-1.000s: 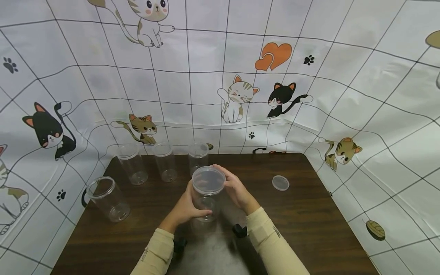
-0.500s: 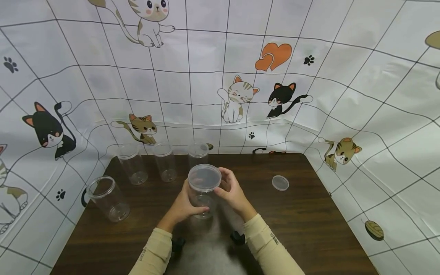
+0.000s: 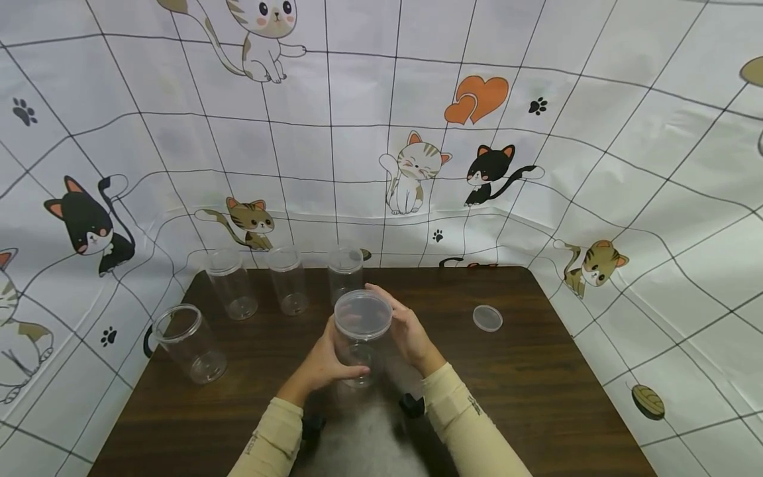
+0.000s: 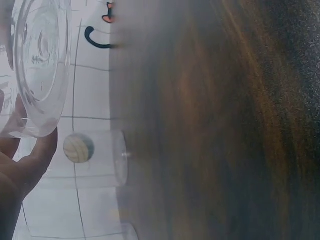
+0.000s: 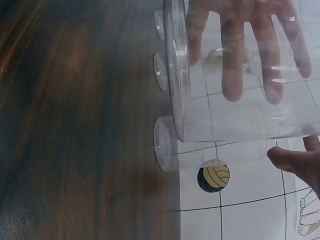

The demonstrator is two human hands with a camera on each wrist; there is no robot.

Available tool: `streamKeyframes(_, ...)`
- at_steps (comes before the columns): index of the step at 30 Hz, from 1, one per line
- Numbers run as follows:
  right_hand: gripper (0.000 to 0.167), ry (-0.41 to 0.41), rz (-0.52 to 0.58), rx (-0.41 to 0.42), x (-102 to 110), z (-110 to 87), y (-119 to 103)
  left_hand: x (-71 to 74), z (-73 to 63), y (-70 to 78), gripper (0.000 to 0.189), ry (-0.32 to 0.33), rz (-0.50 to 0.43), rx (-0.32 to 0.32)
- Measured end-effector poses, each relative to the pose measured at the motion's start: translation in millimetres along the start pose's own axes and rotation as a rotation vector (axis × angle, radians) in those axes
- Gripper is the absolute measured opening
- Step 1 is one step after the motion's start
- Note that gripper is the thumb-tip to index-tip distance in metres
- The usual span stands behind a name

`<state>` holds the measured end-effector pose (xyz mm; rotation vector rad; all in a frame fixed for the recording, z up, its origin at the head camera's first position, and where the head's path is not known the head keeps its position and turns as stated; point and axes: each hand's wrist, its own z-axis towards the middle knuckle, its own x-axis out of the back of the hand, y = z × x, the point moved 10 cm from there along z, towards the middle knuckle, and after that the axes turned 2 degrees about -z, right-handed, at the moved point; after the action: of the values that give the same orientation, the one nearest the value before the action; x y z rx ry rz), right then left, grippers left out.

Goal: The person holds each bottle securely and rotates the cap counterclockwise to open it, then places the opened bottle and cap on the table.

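A clear plastic jar [image 3: 361, 351] stands upright between the two hands, with a translucent lid [image 3: 363, 314] on its top. My left hand [image 3: 322, 361] grips the jar's body from the left, its thumb across the front. In the right wrist view the left hand's fingers [image 5: 232, 65] show through the clear wall. My right hand [image 3: 411, 334] holds the lid's right side, its fingers reaching round toward the far rim. Its thumb is hard to make out in the head view. In the left wrist view, the jar's base [image 4: 42, 75] appears raised above the table.
Three clear jars [image 3: 232, 291] stand in a row at the back left. An open-topped jar [image 3: 205, 358] stands nearer at the left. A loose round lid [image 3: 487, 318] lies on the dark wooden table [image 3: 524, 391] at the right. A cat-patterned sheet [image 3: 357, 152] surrounds the table.
The jar shifts left and then back right. My right hand's fingers, bent close round the lid's right side half a second ago, now extend farther toward its back rim.
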<state>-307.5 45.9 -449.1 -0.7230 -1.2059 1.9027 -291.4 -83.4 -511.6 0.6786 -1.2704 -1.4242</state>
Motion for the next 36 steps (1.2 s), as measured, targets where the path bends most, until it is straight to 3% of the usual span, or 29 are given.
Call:
streamKeyframes(4,0.064,0.025,0.016,-0.001,2,0.8,2,1.4,-1.0,1.1,0.121,0.016,-0.012,-0.018)
streamKeyframes(8,0.06,0.16,-0.012,0.042,11,-2.6,-2,7.7,-0.6,4.3,0.119,0.054,-0.007,-0.056)
streamKeyframes(11,0.052,0.24,-0.098,0.066,15,-8.2,-5,15.8,-0.7,4.6,0.12,0.098,0.022,-0.066)
streamKeyframes(17,0.067,0.179,-0.203,0.044,4,-14.2,-1,20.4,-0.3,3.9,0.121,0.107,0.003,-0.055)
streamKeyframes(19,0.07,0.167,-0.188,0.026,2,-14.2,1,17.3,-0.2,3.1,0.121,0.086,0.0,-0.049)
streamKeyframes(22,0.061,0.159,-0.143,0.015,1,-11.7,2,13.1,-0.6,2.9,0.121,0.055,0.005,-0.031)
streamKeyframes(30,0.059,0.064,-0.085,0.096,-6,1.1,-6,3.8,-3.2,11.6,0.122,-0.007,-0.011,-0.026)
streamKeyframes(36,0.056,0.115,-0.064,0.068,-1,1.5,-2,5.8,-3.8,11.0,0.125,0.011,0.006,-0.038)
